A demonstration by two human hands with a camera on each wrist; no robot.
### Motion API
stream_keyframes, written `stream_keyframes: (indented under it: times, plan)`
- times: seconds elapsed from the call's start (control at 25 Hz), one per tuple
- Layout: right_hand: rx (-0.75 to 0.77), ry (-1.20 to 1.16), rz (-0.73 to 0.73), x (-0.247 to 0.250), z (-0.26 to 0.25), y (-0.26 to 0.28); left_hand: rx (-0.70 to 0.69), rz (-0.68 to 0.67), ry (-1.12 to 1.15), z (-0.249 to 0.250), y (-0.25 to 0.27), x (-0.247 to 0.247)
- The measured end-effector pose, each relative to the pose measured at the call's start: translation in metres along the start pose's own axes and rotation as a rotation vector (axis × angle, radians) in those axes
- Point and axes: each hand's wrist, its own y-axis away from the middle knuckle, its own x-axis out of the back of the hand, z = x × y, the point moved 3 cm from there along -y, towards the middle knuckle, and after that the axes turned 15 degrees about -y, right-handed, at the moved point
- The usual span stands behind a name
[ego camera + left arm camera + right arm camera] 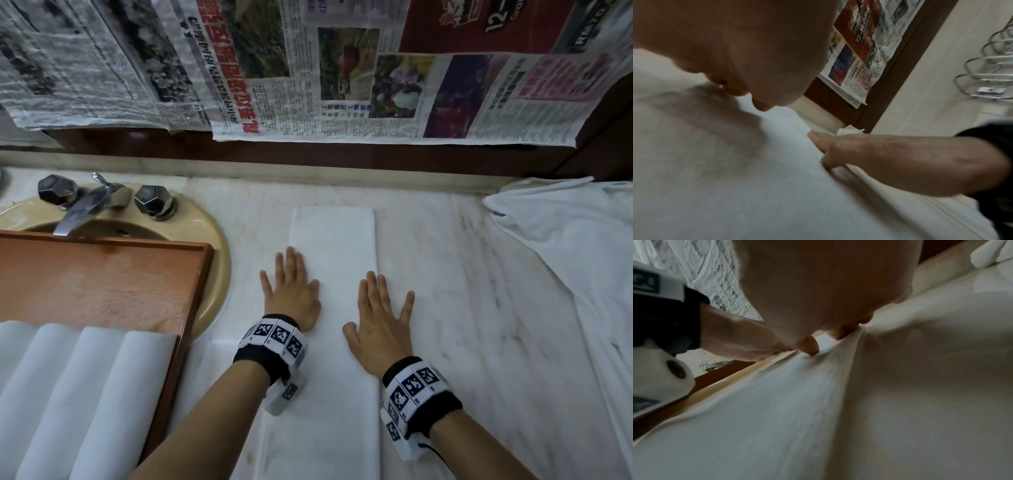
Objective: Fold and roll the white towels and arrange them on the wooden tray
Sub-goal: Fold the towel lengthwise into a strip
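Observation:
A white towel [334, 240] folded into a long narrow strip lies on the marble counter, running away from me. My left hand [291, 291] presses flat on its left edge with fingers spread. My right hand [380, 318] presses flat on its right edge, fingers straight. The left wrist view shows the towel [735, 178] under the palm and the right hand [838, 146] beside it. The right wrist view shows the towel [777, 418] and the left hand [748, 344]. The wooden tray [102, 274] sits at the left over the sink, with several rolled white towels [85, 394] in its near end.
A beige sink [212, 246] with a chrome faucet [85, 209] lies under the tray. A heap of unfolded white towels [575, 246] covers the counter's right side. Newspaper sheets [308, 68] hang on the wall behind. A chrome wire rack [990, 65] hangs on the tiled wall.

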Motion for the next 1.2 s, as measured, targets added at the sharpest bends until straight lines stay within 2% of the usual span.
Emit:
stream_keyframes:
  times: [0.04,0.12,0.2,0.32,0.48,0.6,0.68,0.76,0.8,0.84,0.92,0.96,1.0,1.08,1.12,1.16,1.2]
  plan:
    - [0.003,0.003,0.016,-0.003,0.001,-0.002,-0.036,0.01,-0.056,0.001,0.002,0.0]
    - [-0.009,0.01,0.037,-0.003,0.001,-0.006,-0.238,-0.038,-0.184,0.007,0.007,-0.008]
    - [-0.024,0.017,0.022,0.004,0.0,-0.014,-0.292,-0.096,-0.196,0.008,0.003,-0.009]
    - [-0.054,0.002,-0.047,0.021,-0.001,-0.038,-0.28,-0.093,-0.216,0.008,-0.028,0.0]
    - [-0.082,-0.003,-0.078,0.048,0.003,-0.1,-0.273,-0.084,-0.271,0.017,-0.088,0.03]
    - [-0.107,-0.024,-0.144,0.073,-0.001,-0.13,-0.158,-0.095,-0.195,0.024,-0.111,0.06]
    - [-0.033,-0.033,-0.145,0.069,-0.014,-0.108,-0.131,-0.083,-0.147,0.026,-0.086,0.06]
    - [0.104,0.007,-0.172,0.041,-0.016,-0.061,-0.233,-0.059,-0.203,0.017,-0.033,0.024]
    - [0.114,-0.001,-0.197,0.029,-0.009,-0.037,-0.266,-0.067,-0.218,0.005,-0.007,0.004]
    - [0.063,-0.024,-0.215,0.022,0.002,-0.021,-0.23,-0.076,-0.19,-0.012,0.011,-0.011]
    - [-0.16,-0.12,-0.172,0.023,0.023,-0.012,0.027,-0.078,-0.059,-0.042,0.019,-0.022]
    - [-0.243,-0.143,-0.161,0.023,0.023,-0.005,0.105,-0.097,-0.04,-0.045,0.024,-0.021]
    - [-0.23,-0.141,-0.158,0.019,0.014,0.003,0.07,-0.089,-0.049,-0.037,0.032,-0.022]
    - [-0.009,-0.034,-0.147,-0.008,-0.009,0.032,-0.178,0.005,-0.143,-0.008,0.059,-0.04]
    - [0.072,0.001,-0.178,-0.02,-0.011,0.044,-0.256,0.001,-0.164,-0.003,0.071,-0.052]
    - [0.037,-0.031,-0.211,-0.024,-0.003,0.053,-0.249,-0.025,-0.162,-0.01,0.079,-0.061]
    - [-0.068,-0.081,-0.19,-0.02,0.012,0.054,-0.167,-0.038,-0.134,-0.024,0.08,-0.064]
